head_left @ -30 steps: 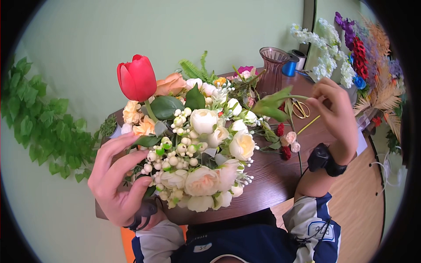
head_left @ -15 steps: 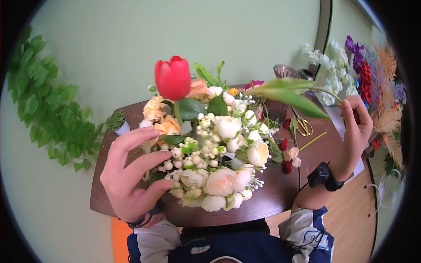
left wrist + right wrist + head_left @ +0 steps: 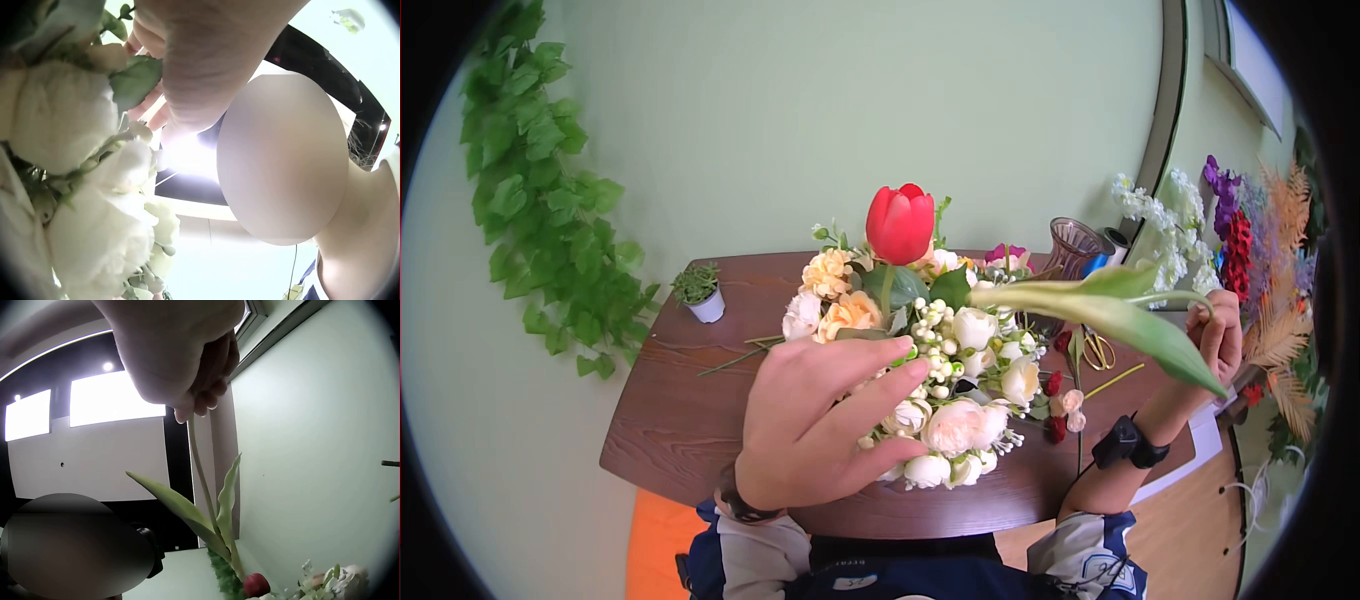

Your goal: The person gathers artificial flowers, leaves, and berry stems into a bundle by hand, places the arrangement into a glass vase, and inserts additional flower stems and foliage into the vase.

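Note:
A leafy green stem (image 3: 1100, 305) with long tulip-like leaves is pinched at its thin end by my right hand (image 3: 1218, 330). In the right wrist view the stem (image 3: 201, 462) hangs from the fingertips, leaves (image 3: 181, 509) spreading lower down. My left hand (image 3: 825, 425) lies over the near left side of a flower arrangement (image 3: 975, 330), fingers extended towards its white berries (image 3: 935, 345). A red tulip (image 3: 900, 225) rises above the arrangement's far side. White flowers (image 3: 100, 219) fill the left of the left wrist view, where a leaf partly hides my fingers.
On the dark wooden table (image 3: 670, 420) stand a small potted plant (image 3: 700, 290) and a glass vase (image 3: 1075, 245). Gold-handled scissors (image 3: 1098, 350) and small red and pink flowers (image 3: 1065, 405) lie at the right. A leafy vine (image 3: 540, 190) hangs on the wall.
The head view has shifted, so the arrangement appears farther right and lower. My right hand has drawn away to the right with the stem. My left hand stays by the arrangement.

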`<state>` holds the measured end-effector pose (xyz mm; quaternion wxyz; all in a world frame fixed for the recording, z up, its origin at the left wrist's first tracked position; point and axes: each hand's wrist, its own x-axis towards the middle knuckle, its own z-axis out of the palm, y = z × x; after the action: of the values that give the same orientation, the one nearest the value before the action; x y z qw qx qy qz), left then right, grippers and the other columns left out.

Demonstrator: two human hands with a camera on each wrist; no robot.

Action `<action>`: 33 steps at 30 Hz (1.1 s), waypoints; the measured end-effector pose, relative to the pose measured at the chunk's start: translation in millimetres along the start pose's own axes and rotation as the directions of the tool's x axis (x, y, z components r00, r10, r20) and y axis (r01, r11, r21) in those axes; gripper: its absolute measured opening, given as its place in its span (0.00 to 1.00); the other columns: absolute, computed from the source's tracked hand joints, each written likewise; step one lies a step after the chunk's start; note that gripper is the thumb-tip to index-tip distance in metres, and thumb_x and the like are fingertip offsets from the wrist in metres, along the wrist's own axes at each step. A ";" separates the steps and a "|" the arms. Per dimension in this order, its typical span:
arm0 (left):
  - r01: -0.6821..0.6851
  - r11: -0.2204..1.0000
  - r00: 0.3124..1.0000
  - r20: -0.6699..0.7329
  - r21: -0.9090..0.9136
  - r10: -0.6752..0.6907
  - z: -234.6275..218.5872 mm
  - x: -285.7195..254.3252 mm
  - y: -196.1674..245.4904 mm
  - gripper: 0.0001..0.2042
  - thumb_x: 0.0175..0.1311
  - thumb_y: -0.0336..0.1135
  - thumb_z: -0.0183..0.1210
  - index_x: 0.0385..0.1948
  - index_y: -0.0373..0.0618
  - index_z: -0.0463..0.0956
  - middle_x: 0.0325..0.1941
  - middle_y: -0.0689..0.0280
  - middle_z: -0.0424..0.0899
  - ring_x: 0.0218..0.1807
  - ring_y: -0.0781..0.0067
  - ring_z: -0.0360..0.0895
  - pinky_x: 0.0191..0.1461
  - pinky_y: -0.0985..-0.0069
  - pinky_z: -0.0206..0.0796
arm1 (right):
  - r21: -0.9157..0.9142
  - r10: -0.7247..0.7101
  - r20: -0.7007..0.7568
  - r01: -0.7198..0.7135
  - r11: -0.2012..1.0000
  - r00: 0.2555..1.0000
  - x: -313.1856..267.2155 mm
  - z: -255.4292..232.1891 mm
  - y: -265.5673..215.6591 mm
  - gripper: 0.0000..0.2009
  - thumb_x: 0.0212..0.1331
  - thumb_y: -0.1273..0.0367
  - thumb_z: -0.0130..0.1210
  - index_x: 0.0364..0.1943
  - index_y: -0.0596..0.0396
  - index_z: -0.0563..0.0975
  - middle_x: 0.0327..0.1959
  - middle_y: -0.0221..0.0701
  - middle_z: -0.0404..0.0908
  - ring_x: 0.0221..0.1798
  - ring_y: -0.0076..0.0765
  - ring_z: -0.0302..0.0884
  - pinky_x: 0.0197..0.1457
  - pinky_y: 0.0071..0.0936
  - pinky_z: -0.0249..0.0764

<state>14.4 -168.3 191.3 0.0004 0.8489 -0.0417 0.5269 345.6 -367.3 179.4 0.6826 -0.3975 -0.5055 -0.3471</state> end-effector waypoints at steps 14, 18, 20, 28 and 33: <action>0.037 0.991 0.998 0.043 0.132 -0.043 3.7 -8.4 3.9 0.20 0.46 0.39 0.66 0.44 0.48 0.79 0.38 0.71 0.76 0.32 0.73 0.70 0.34 0.74 0.58 | 0.348 0.112 0.114 -0.145 0.926 0.987 -30.7 65.4 -15.4 0.17 0.60 0.58 0.56 0.24 0.59 0.72 0.30 0.33 0.70 0.25 0.19 0.58 0.23 0.14 0.50; -0.077 0.976 0.996 0.056 0.203 0.067 0.2 -5.9 9.4 0.17 0.46 0.40 0.66 0.40 0.50 0.80 0.32 0.74 0.75 0.29 0.76 0.70 0.30 0.76 0.56 | 0.285 0.192 0.128 -0.221 0.933 0.973 -32.3 69.4 -26.8 0.16 0.60 0.60 0.56 0.23 0.59 0.72 0.30 0.33 0.71 0.25 0.19 0.60 0.24 0.13 0.51; -0.050 0.976 0.998 0.052 0.214 0.040 0.0 -1.4 12.3 0.16 0.48 0.44 0.64 0.38 0.50 0.80 0.28 0.76 0.74 0.25 0.76 0.69 0.27 0.77 0.55 | 0.188 0.170 0.123 -0.191 0.963 0.978 -30.5 72.1 -28.2 0.15 0.60 0.62 0.56 0.23 0.59 0.72 0.30 0.33 0.71 0.25 0.18 0.60 0.24 0.13 0.51; -0.085 0.973 0.995 0.073 0.215 0.071 1.7 -5.9 6.1 0.16 0.46 0.48 0.65 0.32 0.50 0.78 0.24 0.75 0.71 0.23 0.76 0.67 0.23 0.79 0.55 | 0.091 0.206 0.150 -0.221 0.971 0.967 -31.9 78.3 -38.5 0.13 0.58 0.65 0.58 0.23 0.60 0.73 0.30 0.32 0.72 0.25 0.17 0.60 0.26 0.13 0.53; -0.032 0.986 0.997 0.076 0.163 0.020 3.2 -5.8 7.0 0.15 0.44 0.45 0.67 0.31 0.49 0.78 0.22 0.74 0.70 0.22 0.75 0.67 0.21 0.78 0.56 | 0.111 0.235 0.130 -0.249 0.962 0.963 -33.2 80.4 -44.9 0.14 0.58 0.64 0.58 0.23 0.60 0.73 0.30 0.34 0.72 0.26 0.18 0.61 0.26 0.14 0.55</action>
<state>14.2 -175.0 184.4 -0.0777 0.8644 -0.0093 0.4967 264.8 -313.0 169.8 0.7132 -0.4319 -0.5127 -0.2046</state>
